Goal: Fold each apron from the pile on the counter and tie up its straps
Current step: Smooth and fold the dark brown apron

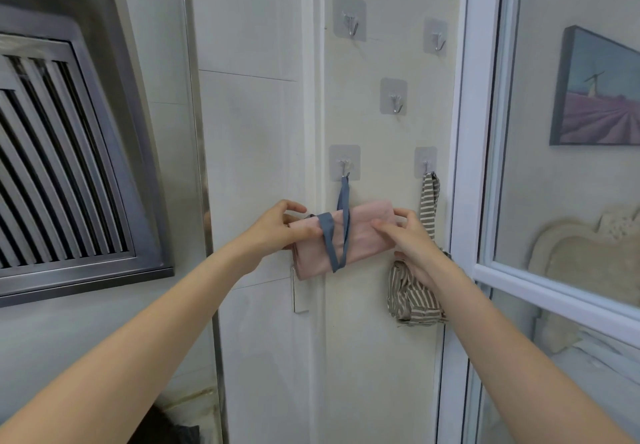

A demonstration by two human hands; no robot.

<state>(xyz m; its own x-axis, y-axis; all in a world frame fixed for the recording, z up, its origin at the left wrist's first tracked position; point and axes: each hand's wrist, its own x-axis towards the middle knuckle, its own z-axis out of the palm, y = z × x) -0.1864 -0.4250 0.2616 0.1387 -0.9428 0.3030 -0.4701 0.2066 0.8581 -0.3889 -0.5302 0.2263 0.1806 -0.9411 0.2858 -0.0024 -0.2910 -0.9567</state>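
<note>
Two hands, left hand (277, 227) and right hand (412, 239), grip one folded pink apron (363, 235) hanging among five wall hooks (393, 97), beside one striped apron (408, 298).

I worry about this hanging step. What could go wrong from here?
1. The folded pink apron bundle hangs from the lower-left metal wall hook only by its blue strap; if the left hand and right hand release it, the strap may slip off.
2. The right hand might knock the neighbouring striped apron bundle.

Wall hooks (344, 166) carry two folded aprons: pink apron (367, 232) by its blue strap (344, 194), striped apron (408, 298) just beside.
</note>
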